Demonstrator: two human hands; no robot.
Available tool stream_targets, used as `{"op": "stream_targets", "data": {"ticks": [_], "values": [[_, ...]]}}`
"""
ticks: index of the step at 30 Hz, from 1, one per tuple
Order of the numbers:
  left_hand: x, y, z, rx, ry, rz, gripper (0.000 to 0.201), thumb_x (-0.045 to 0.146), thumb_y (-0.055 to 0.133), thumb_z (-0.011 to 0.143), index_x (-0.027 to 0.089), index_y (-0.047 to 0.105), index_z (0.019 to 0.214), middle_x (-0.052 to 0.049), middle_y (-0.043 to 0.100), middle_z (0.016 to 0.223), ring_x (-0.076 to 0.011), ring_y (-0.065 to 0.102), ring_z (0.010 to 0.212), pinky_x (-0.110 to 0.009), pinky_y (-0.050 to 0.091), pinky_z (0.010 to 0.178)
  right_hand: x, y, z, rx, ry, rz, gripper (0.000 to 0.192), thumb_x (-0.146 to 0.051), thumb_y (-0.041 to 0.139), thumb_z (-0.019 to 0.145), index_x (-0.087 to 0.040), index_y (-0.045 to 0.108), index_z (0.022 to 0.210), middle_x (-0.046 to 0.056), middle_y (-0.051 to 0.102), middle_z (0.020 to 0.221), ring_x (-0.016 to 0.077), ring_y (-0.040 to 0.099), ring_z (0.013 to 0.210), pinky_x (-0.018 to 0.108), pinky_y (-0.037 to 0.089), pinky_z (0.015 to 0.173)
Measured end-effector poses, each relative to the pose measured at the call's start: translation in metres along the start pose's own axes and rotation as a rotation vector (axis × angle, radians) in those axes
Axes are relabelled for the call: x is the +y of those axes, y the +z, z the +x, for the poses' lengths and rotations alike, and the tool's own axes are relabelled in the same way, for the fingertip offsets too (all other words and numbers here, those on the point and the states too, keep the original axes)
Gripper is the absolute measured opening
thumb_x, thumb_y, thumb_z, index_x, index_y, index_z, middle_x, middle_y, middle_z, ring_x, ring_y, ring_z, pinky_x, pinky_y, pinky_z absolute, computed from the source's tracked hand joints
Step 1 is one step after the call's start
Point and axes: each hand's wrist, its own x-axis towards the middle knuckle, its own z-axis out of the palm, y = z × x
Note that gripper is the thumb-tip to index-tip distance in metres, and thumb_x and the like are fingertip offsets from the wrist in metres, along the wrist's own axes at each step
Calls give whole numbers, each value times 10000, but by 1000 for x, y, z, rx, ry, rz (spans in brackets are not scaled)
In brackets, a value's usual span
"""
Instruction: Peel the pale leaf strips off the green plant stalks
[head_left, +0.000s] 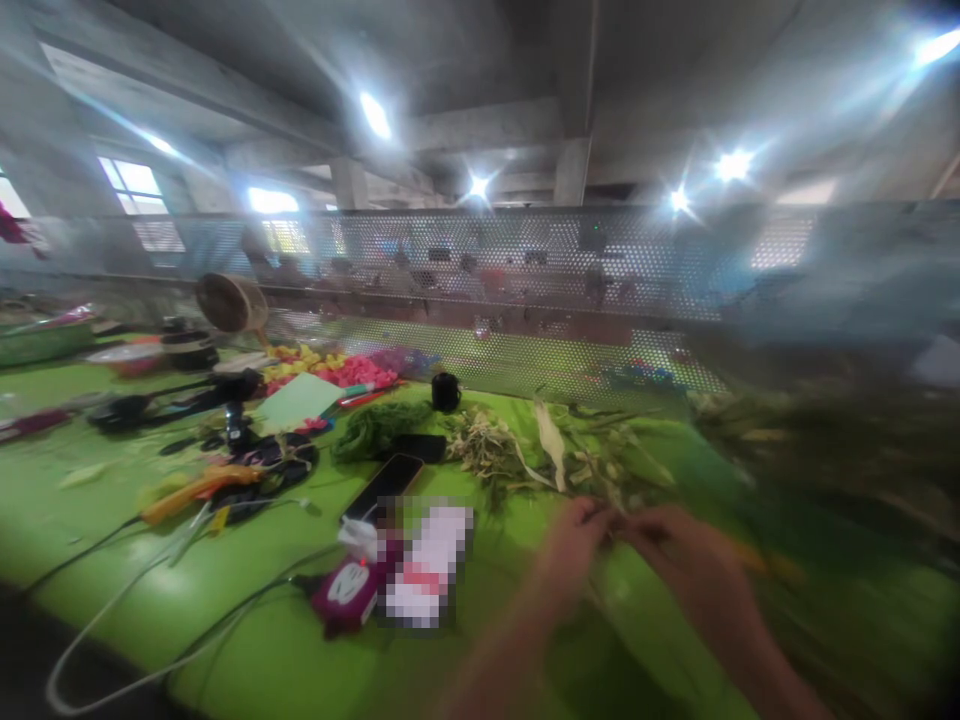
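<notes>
My left hand (568,553) and my right hand (688,556) meet over the green table (517,650), fingertips pinched close together. A thin dried plant strip seems to run between them; blur and the fingers hide most of it. Just beyond the hands lies a loose pile of dried plant pieces (484,445). One broad pale husk-like leaf (551,445) stands up out of it. On the right, a larger heap of dried stalks and leaves (810,470) is smeared by motion.
Left of the hands lie a black phone (384,488), a blurred-out white rectangle (431,570), a purple power block (346,592) with cords and an orange glue gun (199,492). Green fibre (379,428) and pink pieces (364,372) sit farther back. A perforated metal panel (480,270) crosses behind.
</notes>
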Motion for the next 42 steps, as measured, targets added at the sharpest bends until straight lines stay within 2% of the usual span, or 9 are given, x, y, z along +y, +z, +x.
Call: {"op": "stream_targets", "data": {"ticks": [6, 11, 18, 22, 26, 33, 38, 42], "values": [[-3, -1, 4, -23, -1, 39, 151, 271, 544, 752, 141, 606, 708, 10, 534, 641, -116, 443, 626, -250, 341, 624, -2, -2, -1, -28, 32, 13, 170, -387, 582, 851, -247, 677, 839, 5, 708, 779, 181, 671, 687, 285, 515, 662], [-3, -3, 6, -66, 48, 49, 177, 282, 535, 750, 137, 635, 737, -13, 575, 685, -129, 474, 655, -256, 354, 645, -3, -4, 0, -56, 12, 34, 162, -381, 591, 851, -248, 682, 838, 12, 713, 779, 190, 673, 687, 290, 517, 648], [3, -3, -1, -84, 78, 97, 172, 317, 631, 715, 150, 668, 740, -21, 617, 719, -140, 508, 683, -265, 392, 692, -5, -5, 1, 8, 104, 57, 123, -343, 615, 793, -236, 675, 782, 5, 718, 725, 184, 671, 629, 276, 520, 595], [-2, -2, 0, -151, 70, -41, 172, 281, 695, 655, 144, 700, 760, -38, 651, 741, -157, 549, 716, -286, 425, 748, -8, -4, 0, 34, 155, 126, 113, -330, 620, 785, -228, 661, 813, -1, 724, 725, 177, 679, 629, 254, 521, 579], [-6, -4, 5, -161, 13, -147, 196, 288, 718, 604, 123, 703, 709, -37, 640, 681, -139, 539, 663, -282, 428, 735, -4, -3, 1, -2, 85, 144, 138, -367, 637, 803, -247, 697, 833, -5, 735, 758, 178, 689, 658, 257, 538, 621], [-3, -9, 6, -147, -81, -166, 230, 364, 692, 620, 143, 685, 686, -27, 610, 655, -121, 502, 603, -275, 417, 681, 0, -8, 4, -25, -15, 139, 156, -398, 643, 818, -270, 726, 854, 10, 737, 795, 191, 694, 697, 290, 558, 666], [-5, -8, 5, -121, -61, -132, 197, 373, 649, 679, 179, 676, 699, -8, 605, 668, -123, 480, 603, -263, 383, 642, 1, -7, 2, -79, -23, 164, 140, -373, 634, 831, -271, 729, 846, 20, 735, 839, 200, 695, 756, 302, 559, 691], [-7, -6, 6, -140, -36, -130, 231, 368, 632, 670, 147, 679, 717, -17, 599, 680, -121, 485, 624, -263, 369, 650, 2, -5, 1, -102, -32, 143, 144, -370, 623, 834, -272, 728, 851, 17, 732, 849, 198, 693, 756, 309, 560, 706]]}}
